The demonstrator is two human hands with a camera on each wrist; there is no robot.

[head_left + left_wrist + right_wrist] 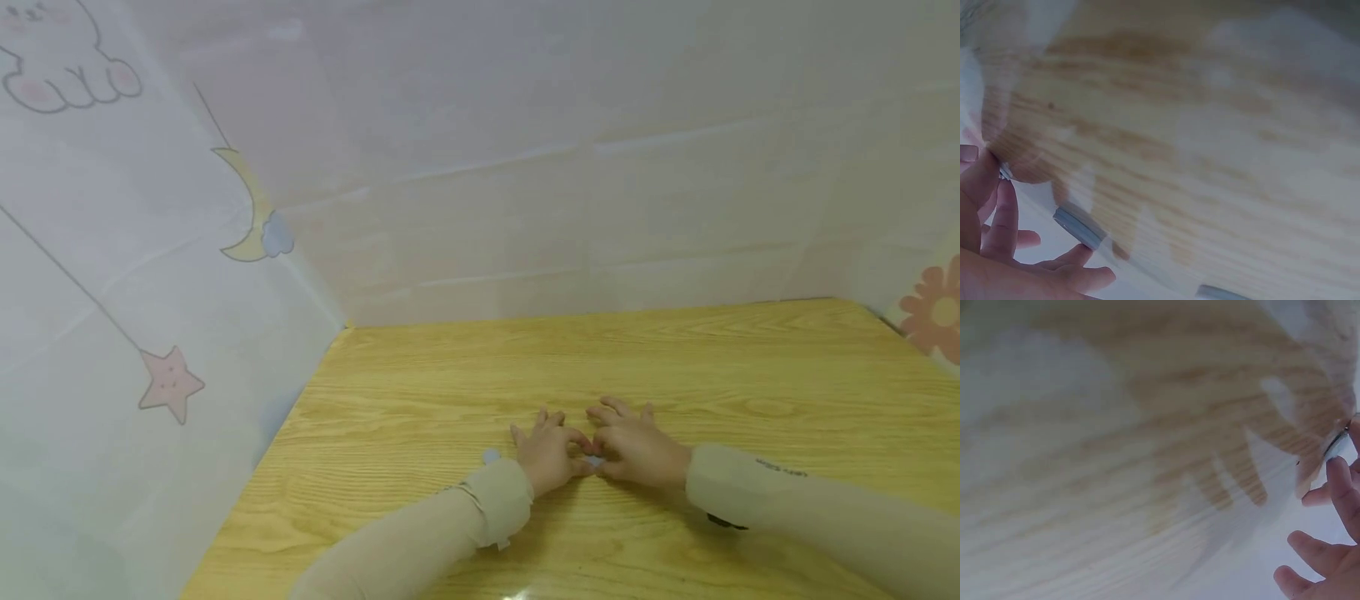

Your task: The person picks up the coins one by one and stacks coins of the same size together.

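My left hand [547, 458] and right hand [639, 450] meet just above the table. Between their thumbs and forefingers they pinch a small, thin, pale grey piece [594, 461]; its kind is hard to make out. In the right wrist view that thin piece [1335, 443] appears edge-on with a dark line. The other fingers of both hands are spread. To the left of my left hand lies a round grey disc [491, 456]. The left wrist view has a grey, thick-edged piece [1079, 226] near the left fingertips and another grey piece [1222, 292] at the bottom edge.
The wood-grain table [420, 375] extends beyond and around both hands. A pale printed sheet [480, 208] rises behind it, and another with a moon and a star [171, 383] hangs at the left. A flower print [937, 308] is at the right.
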